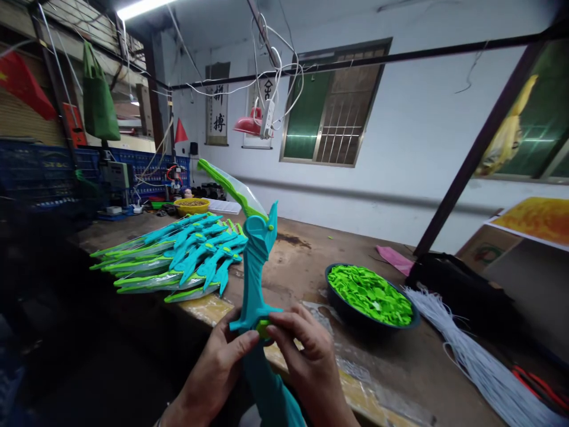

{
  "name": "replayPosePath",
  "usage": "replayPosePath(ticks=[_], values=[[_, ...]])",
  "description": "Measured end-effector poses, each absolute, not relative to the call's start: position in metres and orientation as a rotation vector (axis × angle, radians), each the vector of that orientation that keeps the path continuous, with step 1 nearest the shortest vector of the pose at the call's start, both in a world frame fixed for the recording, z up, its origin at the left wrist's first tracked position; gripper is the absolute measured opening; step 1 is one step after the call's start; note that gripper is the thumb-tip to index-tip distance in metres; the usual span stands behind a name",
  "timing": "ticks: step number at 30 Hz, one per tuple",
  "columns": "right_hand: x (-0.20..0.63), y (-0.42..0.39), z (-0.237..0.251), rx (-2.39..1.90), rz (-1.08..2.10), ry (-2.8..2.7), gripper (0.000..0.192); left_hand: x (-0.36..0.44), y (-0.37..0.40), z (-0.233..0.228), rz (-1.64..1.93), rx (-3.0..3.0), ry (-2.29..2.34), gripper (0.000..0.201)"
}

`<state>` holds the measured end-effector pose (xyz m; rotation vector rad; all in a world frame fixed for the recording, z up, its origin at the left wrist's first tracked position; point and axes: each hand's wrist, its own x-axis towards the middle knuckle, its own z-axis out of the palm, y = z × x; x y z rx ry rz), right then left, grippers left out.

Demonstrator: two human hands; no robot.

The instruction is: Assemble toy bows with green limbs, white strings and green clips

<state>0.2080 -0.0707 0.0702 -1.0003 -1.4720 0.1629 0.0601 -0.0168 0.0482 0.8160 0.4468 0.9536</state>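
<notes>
A teal plastic toy bow [255, 279] stands upright in front of me. Its upper limb [235, 190] is bright green with a clear strip and slants up to the left; its lower end runs out of view at the bottom. My left hand [217, 362] is wrapped around the bow's middle, thumb on the front. My right hand [309, 350] pinches a small green plastic piece [264, 328] against the bow's centre, just below the crosswise prongs. Whether that piece sits in the bow or only rests on it, I cannot tell.
Several similar teal and green bows [195, 246] lie piled on the table [302, 261] at left. A dark bowl [329, 290] of green pieces stands at right, near a bundle of white cords [471, 356], red-handled tool [540, 382] and black bag [462, 296]. A yellow basin [192, 210] is behind.
</notes>
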Motion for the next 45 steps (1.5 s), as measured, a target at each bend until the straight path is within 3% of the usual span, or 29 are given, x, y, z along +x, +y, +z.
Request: replayPosePath(ticks=[9,24,28,33,45], values=[[0.203,-0.074,0.053,-0.950,0.374,-1.177,0.006,0.065,-0.021,0.051,1.020,0.829,0.414,0.062],[0.206,-0.076,0.069,-1.157,0.026,-1.522,0.008,0.065,-0.024,0.050,1.080,0.909,0.485,0.041],[0.210,-0.076,0.072,-1.238,0.026,-1.460,0.041,0.061,-0.026,0.047,1.059,0.929,0.515,0.046],[0.214,-0.083,0.090,-1.232,0.366,-1.695,0.009,0.052,-0.029,0.040,1.086,1.045,0.583,0.046],[0.202,-0.093,0.074,-1.271,0.340,-1.615,0.010,0.050,-0.046,0.038,1.108,0.962,0.665,0.047]])
